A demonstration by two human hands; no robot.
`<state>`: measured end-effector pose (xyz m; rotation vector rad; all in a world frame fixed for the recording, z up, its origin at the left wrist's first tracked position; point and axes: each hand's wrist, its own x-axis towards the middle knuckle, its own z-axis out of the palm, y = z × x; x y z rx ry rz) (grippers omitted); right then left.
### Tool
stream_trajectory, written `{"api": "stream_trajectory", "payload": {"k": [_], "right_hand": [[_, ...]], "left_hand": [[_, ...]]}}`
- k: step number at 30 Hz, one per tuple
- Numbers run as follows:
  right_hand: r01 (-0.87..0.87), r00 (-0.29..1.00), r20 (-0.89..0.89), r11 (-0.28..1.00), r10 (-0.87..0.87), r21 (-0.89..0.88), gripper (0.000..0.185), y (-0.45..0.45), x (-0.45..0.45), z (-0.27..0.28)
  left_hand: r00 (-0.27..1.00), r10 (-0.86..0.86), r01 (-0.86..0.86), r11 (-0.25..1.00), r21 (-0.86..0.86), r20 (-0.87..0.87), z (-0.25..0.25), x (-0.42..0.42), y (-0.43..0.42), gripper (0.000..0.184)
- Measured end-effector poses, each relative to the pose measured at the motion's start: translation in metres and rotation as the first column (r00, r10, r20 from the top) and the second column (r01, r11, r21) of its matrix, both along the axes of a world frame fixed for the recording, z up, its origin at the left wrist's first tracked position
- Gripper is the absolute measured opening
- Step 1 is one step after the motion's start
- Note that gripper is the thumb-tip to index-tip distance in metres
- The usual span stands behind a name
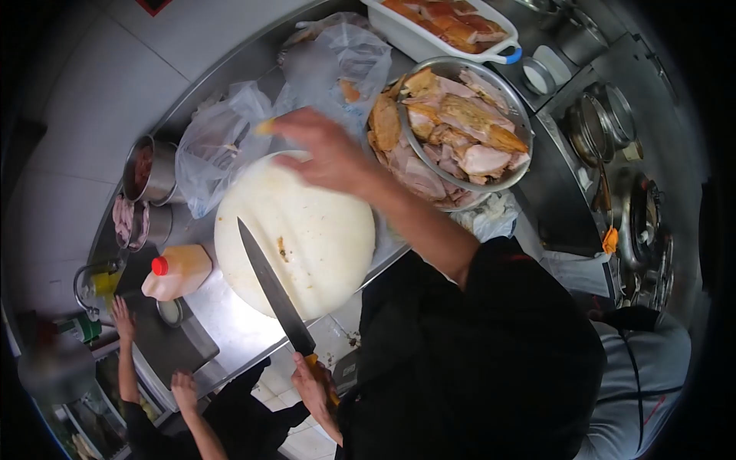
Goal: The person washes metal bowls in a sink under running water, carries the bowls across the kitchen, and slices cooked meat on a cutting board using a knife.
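Observation:
My left hand [313, 387] is closed around the yellow handle of a large kitchen knife [270, 285]. Its blade lies over a thick round white cutting board [330, 222], tip pointing up the frame. Brown scraps dot the board's middle. Above the board's far edge, my right hand [318, 149] is blurred, with thumb and fingers apart. Something small and yellow [265, 126] shows at a fingertip; I cannot make out what. Clear plastic bags [222, 146] lie beyond this hand. To its right, a metal bowl [521, 172] heaped with cooked poultry pieces [468, 126] overlaps more meat below.
A white tray [437, 50] of browned meat stands at the back. Metal pots [157, 180] and a red-capped jug [180, 272] are left of the board. A co-worker's hands [184, 391] reach in at lower left. Another person in grey [644, 376] is at lower right.

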<state>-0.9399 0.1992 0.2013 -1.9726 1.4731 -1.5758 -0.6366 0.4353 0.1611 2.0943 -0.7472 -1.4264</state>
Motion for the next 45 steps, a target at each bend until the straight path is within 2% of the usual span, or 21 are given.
{"api": "stream_trajectory", "payload": {"k": [1, 3, 4, 6, 7, 12, 13, 16, 17, 20, 23, 25, 26, 29, 32, 33, 35, 38, 40, 41, 45], "right_hand": [[0.132, 0.99, -0.059, 0.99, -0.129, 0.05, 0.046, 0.025, -0.029, 0.009], [0.357, 0.905, -0.303, 0.921, -0.299, 0.157, 0.053, 0.072, -0.094, 0.031], [0.477, 0.779, -0.501, 0.875, -0.378, 0.082, 0.056, 0.091, -0.121, 0.035], [0.643, 0.6, -0.704, 0.753, -0.381, 0.14, 0.061, 0.116, -0.161, 0.032], [0.636, 0.636, -0.684, 0.744, -0.357, 0.203, 0.062, 0.123, -0.174, 0.028], [0.534, 0.826, -0.476, 0.688, -0.302, 0.492, 0.063, 0.132, -0.201, 0.035], [0.516, 0.819, -0.488, 0.76, -0.302, 0.396, 0.064, 0.134, -0.204, 0.035], [0.526, 0.742, -0.622, 0.793, -0.251, 0.308, 0.063, 0.13, -0.211, 0.027], [0.538, 0.738, -0.638, 0.763, -0.221, 0.359, 0.064, 0.131, -0.207, 0.035], [0.47, 0.783, -0.583, 0.82, -0.216, 0.328, 0.063, 0.131, -0.212, 0.036], [0.331, 0.671, -0.687, 0.942, -0.278, -0.057, 0.059, 0.147, -0.198, 0.036], [0.421, 0.728, -0.669, 0.869, -0.152, 0.261, 0.057, 0.169, -0.163, 0.046], [0.452, 0.757, -0.646, 0.791, -0.095, 0.414, 0.057, 0.177, -0.151, 0.048], [0.515, 0.686, -0.722, 0.763, -0.093, 0.39, 0.051, 0.188, -0.153, 0.024], [0.541, 0.741, -0.659, 0.698, -0.132, 0.469, 0.047, 0.189, -0.156, 0.023], [0.476, 0.738, -0.651, 0.82, -0.176, 0.318, 0.046, 0.189, -0.154, 0.019], [0.283, 0.756, -0.611, 0.959, -0.234, -0.017, 0.042, 0.186, -0.143, 0.003], [0.224, 0.799, -0.596, 0.878, 0.084, 0.424, 0.045, 0.184, -0.091, -0.026], [0.293, 0.695, -0.711, 0.945, -0.108, 0.143, 0.049, 0.169, -0.091, -0.098], [0.336, 0.676, -0.719, 0.936, -0.163, 0.104, 0.047, 0.16, -0.097, -0.117], [0.519, 0.588, -0.798, 0.818, -0.13, 0.248, 0.031, 0.146, -0.099, -0.119]], "left_hand": [[0.999, -0.034, 0.034, 0.999, 0.003, 0.015, 0.0, 0.002, 0.004, 0.07], [0.995, -0.086, 0.086, 0.996, 0.003, 0.046, -0.002, 0.01, 0.008, 0.07], [0.992, -0.121, 0.121, 0.993, -0.001, 0.027, -0.004, 0.015, 0.009, 0.07], [0.985, -0.175, 0.175, 0.985, -0.01, -0.007, -0.009, 0.025, 0.009, 0.07], [0.977, -0.214, 0.213, 0.974, -0.082, -0.014, -0.013, 0.029, 0.011, 0.069], [0.974, -0.226, 0.225, 0.971, -0.079, -0.015, -0.012, 0.03, 0.021, 0.068], [0.972, -0.235, 0.233, 0.969, -0.085, -0.013, -0.013, 0.03, 0.026, 0.067], [0.983, -0.183, 0.18, 0.978, -0.105, -0.024, -0.015, 0.028, 0.038, 0.066], [0.984, -0.177, 0.173, 0.979, -0.104, -0.027, -0.015, 0.028, 0.042, 0.066], [0.989, -0.146, 0.142, 0.985, -0.1, -0.031, -0.016, 0.033, 0.054, 0.067], [0.994, -0.104, 0.1, 0.99, -0.105, -0.033, -0.015, 0.035, 0.063, 0.067], [0.996, -0.08, 0.077, 0.992, -0.096, -0.026, -0.018, 0.038, 0.069, 0.067], [0.997, -0.074, 0.071, 0.992, -0.102, -0.027, -0.019, 0.039, 0.071, 0.068], [0.997, -0.068, 0.065, 0.992, -0.105, -0.021, -0.021, 0.042, 0.075, 0.068], [0.998, -0.055, 0.053, 0.994, -0.097, -0.014, -0.024, 0.04, 0.074, 0.068], [0.998, -0.056, 0.055, 0.994, -0.09, -0.016, -0.026, 0.04, 0.073, 0.068], [0.998, -0.066, 0.065, 0.995, -0.071, -0.017, -0.024, 0.038, 0.072, 0.066], [0.994, -0.103, 0.1, 0.993, -0.066, -0.033, -0.021, 0.035, 0.06, 0.062], [0.995, -0.087, 0.082, 0.993, -0.087, -0.05, -0.027, 0.04, 0.061, 0.06], [0.995, -0.096, 0.091, 0.99, -0.107, -0.039, -0.024, 0.041, 0.062, 0.059], [0.994, -0.056, 0.049, 0.996, -0.068, -0.094, -0.013, 0.04, 0.066, 0.063]]}}
